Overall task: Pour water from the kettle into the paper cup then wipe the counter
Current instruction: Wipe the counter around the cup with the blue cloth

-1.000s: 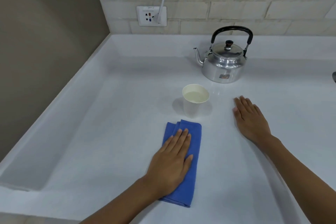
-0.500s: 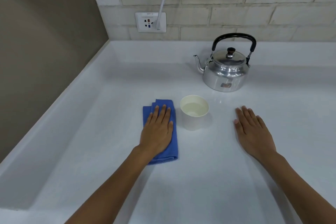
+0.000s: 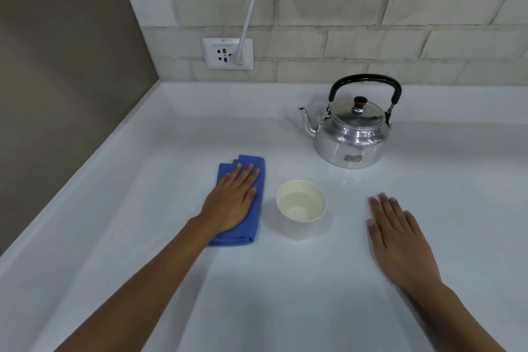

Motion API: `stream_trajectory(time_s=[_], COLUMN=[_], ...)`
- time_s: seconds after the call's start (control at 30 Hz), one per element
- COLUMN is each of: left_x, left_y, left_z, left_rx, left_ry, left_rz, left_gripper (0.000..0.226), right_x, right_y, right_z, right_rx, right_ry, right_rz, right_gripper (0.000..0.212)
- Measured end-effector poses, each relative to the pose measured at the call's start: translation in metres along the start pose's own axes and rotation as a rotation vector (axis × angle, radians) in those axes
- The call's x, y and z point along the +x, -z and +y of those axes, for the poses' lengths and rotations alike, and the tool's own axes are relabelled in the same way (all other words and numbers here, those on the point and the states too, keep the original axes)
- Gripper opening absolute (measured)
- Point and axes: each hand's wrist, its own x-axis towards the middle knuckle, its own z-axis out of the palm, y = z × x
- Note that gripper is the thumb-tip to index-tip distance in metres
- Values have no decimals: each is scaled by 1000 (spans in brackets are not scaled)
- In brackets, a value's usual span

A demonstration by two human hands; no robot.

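My left hand (image 3: 233,203) lies flat with fingers spread on the folded blue cloth (image 3: 243,233), just left of the paper cup (image 3: 300,208); my right hand (image 3: 400,240) rests flat and empty on the counter (image 3: 285,294) right of the cup. The cup holds water. Behind it, slightly right, the kettle (image 3: 353,134) stands upright with its lid on.
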Motion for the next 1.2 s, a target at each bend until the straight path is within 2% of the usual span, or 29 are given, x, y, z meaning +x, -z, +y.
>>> stream_trajectory(time_s=[0.1,0.2,0.37,0.47,0.53,0.8,1.0,1.1,1.2], left_x=[35,43,39,48,56,90,117,132,146], left_y=[-5,-10,-3,2,1,-11,-14,-14,-14], left_z=[17,21,7,1,0,6,10,9,6], left_rx=[22,74,0,36,34,35,41,43,55], left_ry=[-40,-209,-479,-563,-535,-239,-73,-25,0], left_rz=[-32,-62,-170,-168,-144,-8,-3,-10,-9], left_gripper=[49,50,49,46,47,48,50,51,51], right_x=[0,-1,-2,-2,-3,-3,-2,-3,-3], right_y=[1,3,6,6,8,9,8,7,7], right_z=[-2,-2,-5,-6,-6,-7,-6,-7,-7], right_rx=[21,30,32,1,-10,7,-14,-21,-22], right_ry=[-2,-4,-10,-1,0,-9,-1,13,-7], right_rz=[-3,-8,-31,-37,-48,-58,-38,-17,-12], right_gripper=[52,52,58,65,67,65,65,70,65])
